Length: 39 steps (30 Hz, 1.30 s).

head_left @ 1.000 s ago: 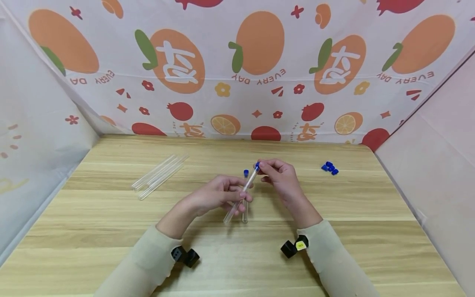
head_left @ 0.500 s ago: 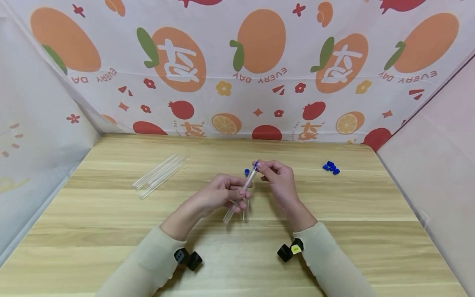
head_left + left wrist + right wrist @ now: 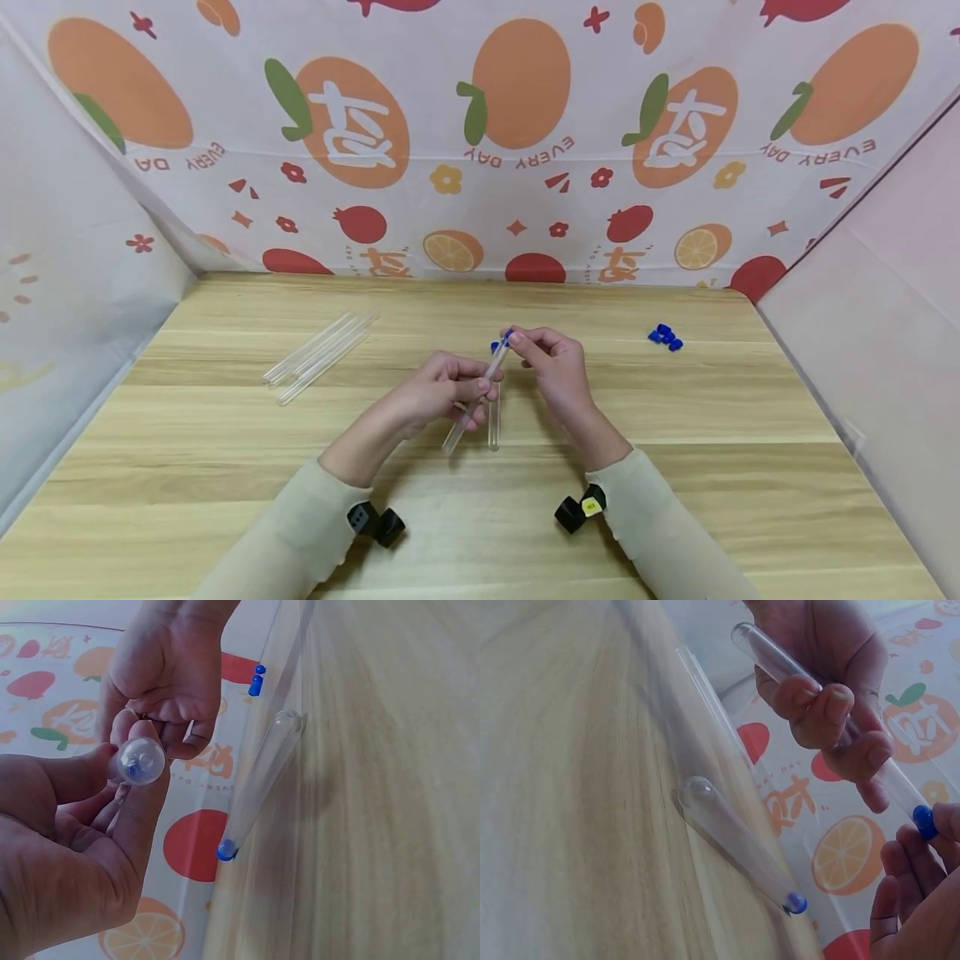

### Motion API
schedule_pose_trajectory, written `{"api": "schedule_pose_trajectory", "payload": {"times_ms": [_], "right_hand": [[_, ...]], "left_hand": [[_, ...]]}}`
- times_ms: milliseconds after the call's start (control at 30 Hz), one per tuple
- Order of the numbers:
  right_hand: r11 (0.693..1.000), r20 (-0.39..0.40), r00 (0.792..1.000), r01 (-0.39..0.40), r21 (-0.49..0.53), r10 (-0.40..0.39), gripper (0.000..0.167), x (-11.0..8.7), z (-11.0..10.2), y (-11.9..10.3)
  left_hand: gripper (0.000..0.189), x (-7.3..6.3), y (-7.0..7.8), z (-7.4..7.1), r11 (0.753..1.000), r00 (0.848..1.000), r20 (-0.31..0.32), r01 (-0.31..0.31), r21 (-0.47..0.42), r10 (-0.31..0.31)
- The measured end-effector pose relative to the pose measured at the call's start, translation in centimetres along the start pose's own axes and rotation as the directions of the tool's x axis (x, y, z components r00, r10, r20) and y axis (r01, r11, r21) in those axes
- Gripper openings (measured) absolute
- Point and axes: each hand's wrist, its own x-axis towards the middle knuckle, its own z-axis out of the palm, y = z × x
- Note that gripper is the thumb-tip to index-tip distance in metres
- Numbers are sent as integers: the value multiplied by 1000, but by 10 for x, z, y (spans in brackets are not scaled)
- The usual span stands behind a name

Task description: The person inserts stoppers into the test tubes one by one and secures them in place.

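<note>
My left hand (image 3: 442, 387) holds a clear test tube (image 3: 459, 429) at mid-length, between thumb and fingers. The tube slants, its rounded end low and toward the left, its mouth end up to the right. A blue cap (image 3: 925, 819) sits at that mouth end, and my right hand (image 3: 558, 367) pinches it between thumb and fingers. Beneath the hands, a second test tube (image 3: 493, 425) lies on the table with its own blue cap (image 3: 226, 850) at the far end. In the head view my left fingers hide part of it.
Several uncapped test tubes (image 3: 326, 360) lie side by side at the left of the wooden table (image 3: 225, 483). A small cluster of blue caps (image 3: 663, 335) rests at the right. Behind the table's back edge hangs a fruit-printed cloth (image 3: 517, 200), with pale cloth at both sides.
Both hands have shifted slightly left with the held test tube, the right hand moving in a little more. The grip on tube and cap stays the same. The head view also shifts slightly.
</note>
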Motion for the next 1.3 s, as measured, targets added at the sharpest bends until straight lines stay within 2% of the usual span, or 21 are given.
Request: {"api": "schedule_pose_trajectory", "payload": {"times_ms": [267, 567, 800, 1100, 1300], "right_hand": [[999, 66, 998, -12, -34, 14, 20, 0, -4, -4], [998, 133, 990, -43, -50, 49, 13, 3, -9, -6], [995, 159, 983, -93, -30, 96, 11, 5, -16, -10], [990, 55, 990, -135, 32, 133, 28, 11, -22, -17], [991, 54, 990, -129, 37, 127, 31, 10, -20, -18]], "left_hand": [[30, -3, 2, -1, 1000, 1000, 2, 14, 18, -14], [31, -3, 2, 0, 999, 999, 0, 47, 3, -47], [31, 0, 1, 5, 999, 999, 23, 34, -41, -33], [41, -1, 4, 1, 999, 997, 72, 42, -13, -41], [36, -1, 4, 2, 1000, 997, 72, 9, -22, -7]]}}
